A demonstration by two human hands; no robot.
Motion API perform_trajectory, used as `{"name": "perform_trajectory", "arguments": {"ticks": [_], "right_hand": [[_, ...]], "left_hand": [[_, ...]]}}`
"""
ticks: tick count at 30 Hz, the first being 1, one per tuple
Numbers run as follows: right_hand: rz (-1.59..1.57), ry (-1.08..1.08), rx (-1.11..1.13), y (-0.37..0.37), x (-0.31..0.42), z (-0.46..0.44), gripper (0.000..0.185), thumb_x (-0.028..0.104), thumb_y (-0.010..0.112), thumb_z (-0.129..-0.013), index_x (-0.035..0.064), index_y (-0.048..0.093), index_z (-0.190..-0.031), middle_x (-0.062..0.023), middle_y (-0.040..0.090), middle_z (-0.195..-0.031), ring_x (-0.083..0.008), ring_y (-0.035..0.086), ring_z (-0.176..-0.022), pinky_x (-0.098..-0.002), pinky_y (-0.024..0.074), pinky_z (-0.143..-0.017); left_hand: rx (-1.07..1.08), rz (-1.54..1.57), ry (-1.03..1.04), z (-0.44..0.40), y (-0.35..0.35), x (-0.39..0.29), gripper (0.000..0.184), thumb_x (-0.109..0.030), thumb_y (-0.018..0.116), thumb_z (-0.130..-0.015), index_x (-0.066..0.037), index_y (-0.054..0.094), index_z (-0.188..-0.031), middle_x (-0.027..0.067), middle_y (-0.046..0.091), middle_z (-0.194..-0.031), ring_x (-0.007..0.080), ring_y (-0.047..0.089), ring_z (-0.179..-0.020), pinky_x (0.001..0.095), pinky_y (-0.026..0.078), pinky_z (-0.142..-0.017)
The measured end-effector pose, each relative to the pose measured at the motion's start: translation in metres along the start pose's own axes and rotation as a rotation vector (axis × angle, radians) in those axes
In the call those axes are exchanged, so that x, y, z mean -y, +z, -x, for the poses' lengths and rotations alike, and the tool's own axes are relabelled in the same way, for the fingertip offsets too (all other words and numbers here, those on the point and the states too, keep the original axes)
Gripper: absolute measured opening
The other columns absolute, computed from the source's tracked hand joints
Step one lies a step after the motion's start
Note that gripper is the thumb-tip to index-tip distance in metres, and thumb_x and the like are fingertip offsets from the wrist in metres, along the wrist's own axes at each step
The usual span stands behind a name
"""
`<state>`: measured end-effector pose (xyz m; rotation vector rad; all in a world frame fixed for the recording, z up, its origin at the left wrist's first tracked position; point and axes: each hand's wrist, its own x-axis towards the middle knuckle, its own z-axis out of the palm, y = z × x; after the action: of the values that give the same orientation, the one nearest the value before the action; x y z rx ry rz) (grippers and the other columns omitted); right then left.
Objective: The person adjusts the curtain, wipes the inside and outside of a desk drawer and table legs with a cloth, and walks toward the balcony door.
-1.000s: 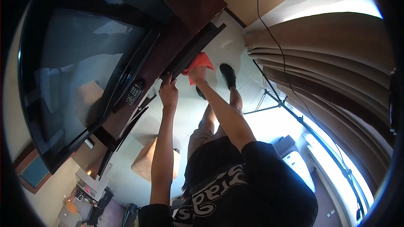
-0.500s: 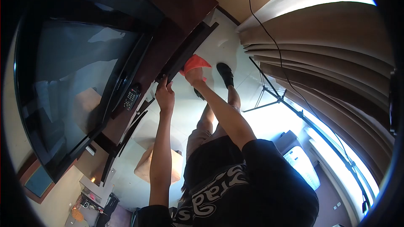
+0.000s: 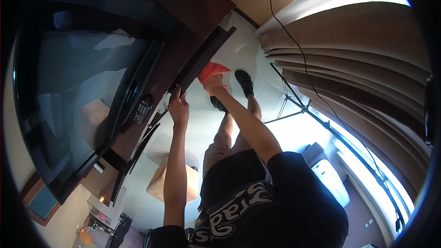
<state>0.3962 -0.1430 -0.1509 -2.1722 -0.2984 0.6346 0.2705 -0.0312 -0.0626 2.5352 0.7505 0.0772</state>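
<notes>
A dark wooden drawer [image 3: 198,60] stands pulled out from the brown TV cabinet [image 3: 193,11]. My left hand [image 3: 178,105] grips the drawer's near end, fingertips over its edge and the thumb apart to the side. In my right hand [image 3: 214,84] is a bunched red cloth [image 3: 213,69], held against the outer face of the drawer. My fingers on that side are partly hidden by the cloth. The inside of the drawer is mostly too dark to make out.
On the cabinet stand a large TV [image 3: 87,73] and a remote control [image 3: 142,109]. A tan box-shaped stool [image 3: 161,181] is beside my left forearm. To the right are a black metal stand [image 3: 303,107], a hanging cable [image 3: 301,48] and brown curtains [image 3: 349,32].
My right hand and the red cloth have shifted slightly along the drawer face, toward my left hand. My left hand stays at the drawer's end. The view has moved a little.
</notes>
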Motion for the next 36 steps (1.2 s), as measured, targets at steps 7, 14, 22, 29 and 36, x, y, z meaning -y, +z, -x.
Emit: {"name": "perform_trajectory", "arguments": {"ticks": [7, 14, 22, 29, 36], "right_hand": [[-0.324, 0.156, -0.085, -0.008, 0.009, -0.014, 0.063, 0.024, 0.055, -0.093, 0.005, 0.03, -0.147, -0.0189, 0.054, -0.129, -0.0322, 0.056, -0.115, -0.0454, 0.0431, -0.098], [-0.87, 0.139, -0.674, -0.001, -0.027, -0.106, 0.069, 0.036, 0.042, -0.101, 0.0057, 0.009, -0.155, -0.0101, 0.013, -0.159, -0.0249, 0.012, -0.147, -0.035, 0.0081, -0.119], [-0.873, 0.213, -0.799, -0.026, 0.027, -0.081, 0.072, 0.053, 0.031, -0.103, 0.0087, 0.009, -0.156, -0.0089, 0.026, -0.153, -0.0213, 0.026, -0.141, -0.0303, 0.0175, -0.116], [-1.083, 0.146, -0.492, 0.003, 0.015, -0.055, 0.071, 0.051, 0.03, -0.104, 0.0099, 0.004, -0.156, -0.006, 0.016, -0.158, -0.0211, 0.018, -0.144, -0.0321, 0.0126, -0.118], [-0.926, 0.043, -0.823, -0.069, 0.024, -0.097, 0.07, 0.057, 0.031, -0.102, 0.0158, 0.011, -0.155, -0.0009, 0.024, -0.153, -0.0166, 0.028, -0.138, -0.032, 0.0215, -0.116]], "left_hand": [[0.048, 0.038, -0.015, -0.001, -0.004, -0.003, 0.032, -0.011, 0.059, -0.093, -0.002, 0.061, -0.124, 0.0182, 0.062, -0.125, 0.0343, 0.061, -0.113, 0.041, 0.05, -0.096], [0.053, 0.069, -0.036, 0.0, -0.003, -0.001, 0.031, -0.01, 0.059, -0.094, 0.001, 0.061, -0.123, 0.0192, 0.062, -0.126, 0.0351, 0.061, -0.113, 0.0407, 0.05, -0.097], [0.005, 0.0, 0.02, -0.002, 0.001, -0.001, 0.034, -0.013, 0.059, -0.094, -0.001, 0.06, -0.126, 0.0216, 0.065, -0.118, 0.037, 0.064, -0.108, 0.042, 0.052, -0.091], [0.015, 0.021, 0.067, -0.004, -0.003, -0.003, 0.035, -0.012, 0.06, -0.094, -0.003, 0.06, -0.127, 0.0226, 0.065, -0.116, 0.0388, 0.065, -0.103, 0.0431, 0.052, -0.087], [0.047, 0.034, -0.005, -0.005, -0.005, -0.008, 0.03, -0.009, 0.06, -0.093, 0.0, 0.062, -0.121, 0.0192, 0.063, -0.124, 0.0357, 0.062, -0.112, 0.0409, 0.051, -0.095]]}}
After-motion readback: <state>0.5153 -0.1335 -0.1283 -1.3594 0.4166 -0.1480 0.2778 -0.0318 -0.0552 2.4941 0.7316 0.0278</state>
